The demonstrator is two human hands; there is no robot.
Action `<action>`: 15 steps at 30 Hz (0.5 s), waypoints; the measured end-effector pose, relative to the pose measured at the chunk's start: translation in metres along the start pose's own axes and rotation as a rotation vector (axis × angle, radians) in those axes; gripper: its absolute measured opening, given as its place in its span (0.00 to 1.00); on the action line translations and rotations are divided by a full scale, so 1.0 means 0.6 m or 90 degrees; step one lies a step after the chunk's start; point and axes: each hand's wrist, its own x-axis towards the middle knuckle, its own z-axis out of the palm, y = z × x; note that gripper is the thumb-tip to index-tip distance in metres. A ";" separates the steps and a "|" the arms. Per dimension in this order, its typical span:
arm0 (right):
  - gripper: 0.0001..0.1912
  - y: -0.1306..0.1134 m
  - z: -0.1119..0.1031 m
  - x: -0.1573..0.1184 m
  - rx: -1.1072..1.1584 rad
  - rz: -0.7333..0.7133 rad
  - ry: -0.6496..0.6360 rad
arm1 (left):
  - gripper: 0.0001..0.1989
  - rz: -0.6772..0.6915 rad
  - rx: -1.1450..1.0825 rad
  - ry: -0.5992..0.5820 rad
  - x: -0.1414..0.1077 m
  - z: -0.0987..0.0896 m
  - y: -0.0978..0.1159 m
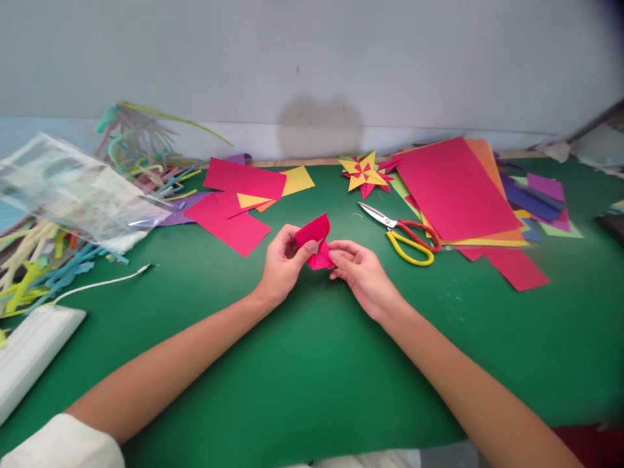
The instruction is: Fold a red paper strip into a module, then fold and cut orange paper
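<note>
A small folded piece of red paper [316,233] is held up over the middle of the green table. My left hand [283,265] grips its left side, the thumb lying across the front. At the lower right edge of the paper, my right hand [359,272] pinches it between thumb and fingers. Part of the paper curls upward, with a gap between its folds. Scissors [404,234] with one red and one yellow handle lie to the right of my hands, blades parted slightly. Behind them is a folded red and yellow paper star [365,174].
Red sheets [458,188] over orange and yellow ones lie at the right, with purple and green pieces beyond. Red cut pieces [234,224] lie left of centre. Colourful strips [34,266], a clear plastic bag [73,188] and a white power strip [39,351] with a cable occupy the left.
</note>
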 end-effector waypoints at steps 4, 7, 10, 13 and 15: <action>0.18 0.001 0.003 0.000 0.047 -0.036 0.027 | 0.15 -0.038 -0.048 -0.035 0.000 0.002 -0.002; 0.15 0.003 0.003 0.003 0.045 -0.082 0.030 | 0.14 -0.062 -0.098 -0.040 0.001 0.001 -0.007; 0.11 0.006 0.001 0.005 0.013 -0.120 0.019 | 0.15 -0.091 -0.123 -0.061 0.003 0.000 -0.010; 0.08 0.005 0.000 0.004 -0.036 -0.156 0.013 | 0.16 -0.129 -0.118 -0.085 0.004 0.002 -0.010; 0.07 0.001 0.001 0.002 -0.067 -0.184 0.014 | 0.16 -0.142 -0.119 -0.087 0.005 0.003 -0.010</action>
